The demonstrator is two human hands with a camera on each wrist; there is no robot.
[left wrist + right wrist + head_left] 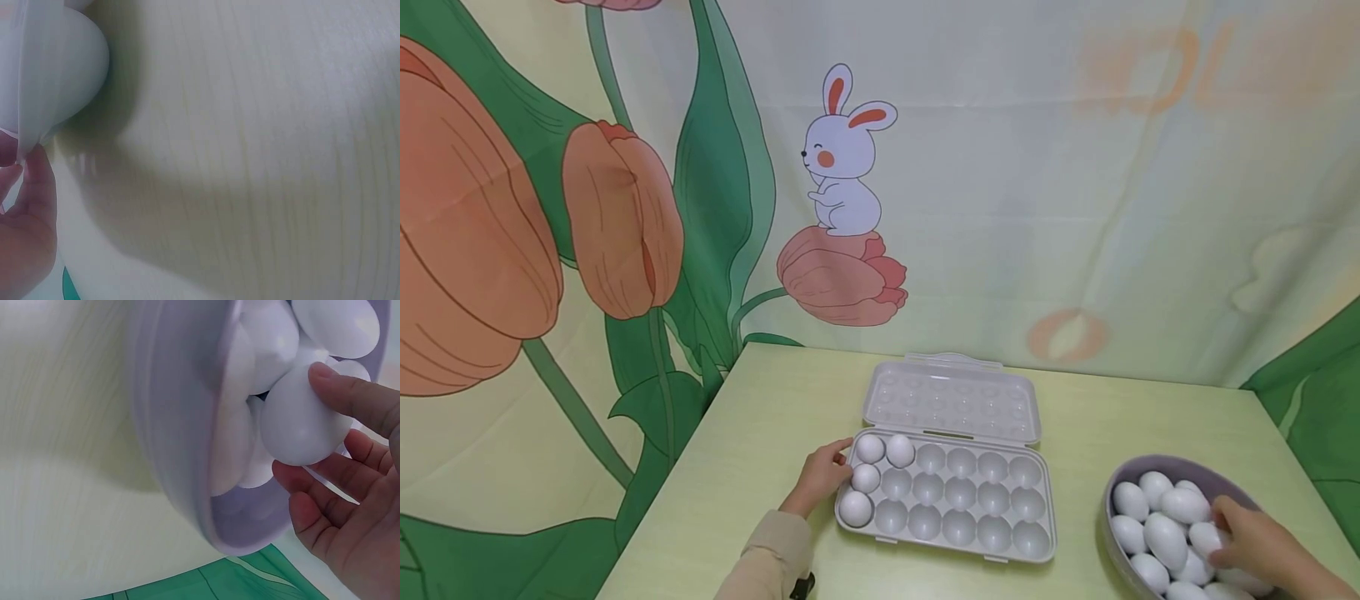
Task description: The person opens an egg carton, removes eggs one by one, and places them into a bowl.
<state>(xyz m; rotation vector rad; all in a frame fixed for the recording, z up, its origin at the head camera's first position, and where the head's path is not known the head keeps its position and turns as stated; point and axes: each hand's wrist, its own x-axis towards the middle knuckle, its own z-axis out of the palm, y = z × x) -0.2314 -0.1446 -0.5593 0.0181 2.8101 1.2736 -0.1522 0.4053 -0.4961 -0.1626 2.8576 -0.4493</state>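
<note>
A pale grey plastic egg tray point(959, 492) lies on the table with its hinged lid point(951, 404) laid back behind it. White eggs point(855, 508) fill its left column, and one more sits second in the back row. My left hand point(822, 477) pinches the tray's left rim between thumb and fingers, as the left wrist view shows at the tray edge point(39, 75). Over at the right, my right hand point(1262, 537) is in a grey-purple bowl point(175, 425) of white eggs. Its thumb and fingers hold one egg point(303, 419) among the others.
The light wood-grain table point(760, 400) extends left of the tray and between tray and bowl. Behind it hangs a cloth backdrop point(985, 208) printed with tulips and a white rabbit. A beige sleeve point(775, 554) covers the left forearm.
</note>
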